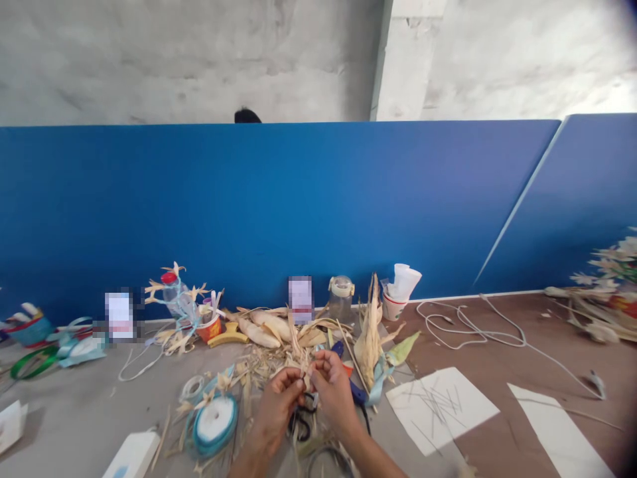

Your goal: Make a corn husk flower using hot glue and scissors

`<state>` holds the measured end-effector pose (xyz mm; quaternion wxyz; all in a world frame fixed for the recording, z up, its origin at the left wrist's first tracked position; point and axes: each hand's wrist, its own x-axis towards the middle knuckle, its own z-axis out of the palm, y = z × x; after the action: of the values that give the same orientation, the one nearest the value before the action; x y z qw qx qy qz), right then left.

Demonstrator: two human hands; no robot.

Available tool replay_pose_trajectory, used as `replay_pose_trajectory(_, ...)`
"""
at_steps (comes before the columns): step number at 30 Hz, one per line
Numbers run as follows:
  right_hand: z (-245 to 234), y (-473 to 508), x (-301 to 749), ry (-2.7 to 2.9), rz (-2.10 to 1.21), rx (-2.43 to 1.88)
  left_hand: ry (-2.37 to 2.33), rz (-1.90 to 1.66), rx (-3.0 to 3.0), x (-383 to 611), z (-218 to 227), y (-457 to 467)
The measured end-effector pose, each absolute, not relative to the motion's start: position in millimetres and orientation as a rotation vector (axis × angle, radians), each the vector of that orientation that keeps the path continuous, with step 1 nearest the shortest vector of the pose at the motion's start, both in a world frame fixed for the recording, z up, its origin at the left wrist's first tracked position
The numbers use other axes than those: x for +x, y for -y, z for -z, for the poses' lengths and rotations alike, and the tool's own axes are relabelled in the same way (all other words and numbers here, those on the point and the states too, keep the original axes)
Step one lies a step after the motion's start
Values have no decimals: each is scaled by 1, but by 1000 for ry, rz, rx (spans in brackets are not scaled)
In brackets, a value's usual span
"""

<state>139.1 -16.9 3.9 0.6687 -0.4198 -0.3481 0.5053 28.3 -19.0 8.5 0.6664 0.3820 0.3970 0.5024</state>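
Observation:
My left hand [279, 398] and my right hand [332, 388] meet low in the middle of the table, fingers pinched together on a thin strip of dried corn husk [306, 368]. Black-handled scissors [302, 421] lie just under the hands. A pile of loose corn husks [279, 335] spreads behind them. A spool of light blue ribbon [215, 423] lies to the left of my left hand. A blue tool [356, 393] lies partly hidden behind my right hand.
A blue partition [298, 206] backs the table. Along it stand a glass jar [341, 297], paper cups [398, 292], an upright husk bundle [371, 335] and a bottle with husk flowers [174, 295]. White paper sheets [440, 405] and a white cable [472, 328] lie right. Another person's hair [247, 117] shows above the partition.

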Motion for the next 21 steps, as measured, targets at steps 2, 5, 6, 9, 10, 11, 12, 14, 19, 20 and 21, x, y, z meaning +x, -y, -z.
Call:
replay_pose_trajectory(2,-2,17,138,773,-1153,-951,-891,-1133,873,28,-6,19)
replay_pose_trajectory(5,0,16,138,761,-1177,-955,-883,-1123,883,29,-5,18)
replay_pose_trajectory(6,0,16,138,761,-1181,-960,-885,-1120,886,29,-5,19)
replay_pose_trajectory(9,0,16,138,765,-1184,-987,-887,-1124,891,29,-7,19)
replay_pose_trajectory(10,-1,16,138,773,-1182,-998,-887,-1124,894,29,-7,19)
replay_pose_trajectory(11,-1,17,139,787,-1176,-1009,-888,-1124,896,29,-7,19)
replay_pose_trajectory(12,-1,17,139,802,-1169,-1019,-891,-1123,900,29,-7,19)
replay_pose_trajectory(14,0,18,139,834,-1155,-1034,-902,-1121,914,29,-6,19)
replay_pose_trajectory(19,4,17,138,833,-1174,-1031,-919,-1128,955,30,-3,18)
replay_pose_trajectory(20,4,17,138,828,-1184,-1027,-919,-1129,957,30,-3,18)
replay_pose_trajectory(21,4,17,138,825,-1191,-1025,-918,-1129,956,30,-3,18)
